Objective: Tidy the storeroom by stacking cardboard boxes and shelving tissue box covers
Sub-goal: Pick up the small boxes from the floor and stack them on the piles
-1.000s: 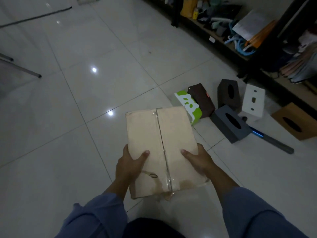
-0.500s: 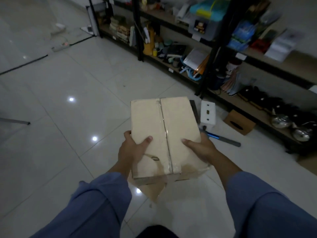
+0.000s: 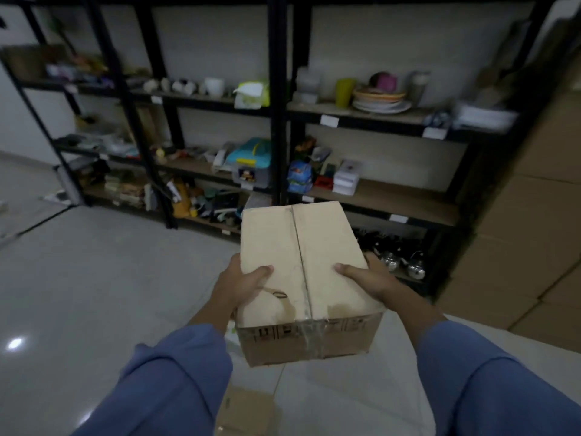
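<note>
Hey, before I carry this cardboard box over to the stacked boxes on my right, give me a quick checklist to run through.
1. Grip: left hand and right hand hold the cardboard box at its sides, thumbs on top: ok.
2. Top flaps shut, meeting at the middle seam: ok.
3. Bottom of the box sound: cannot tell, it is hidden.
4. Floor by your feet: a flat cardboard piece lies there: not ok.
5. Free spot on the stacked boxes: cannot tell, their top is out of frame.
</note>
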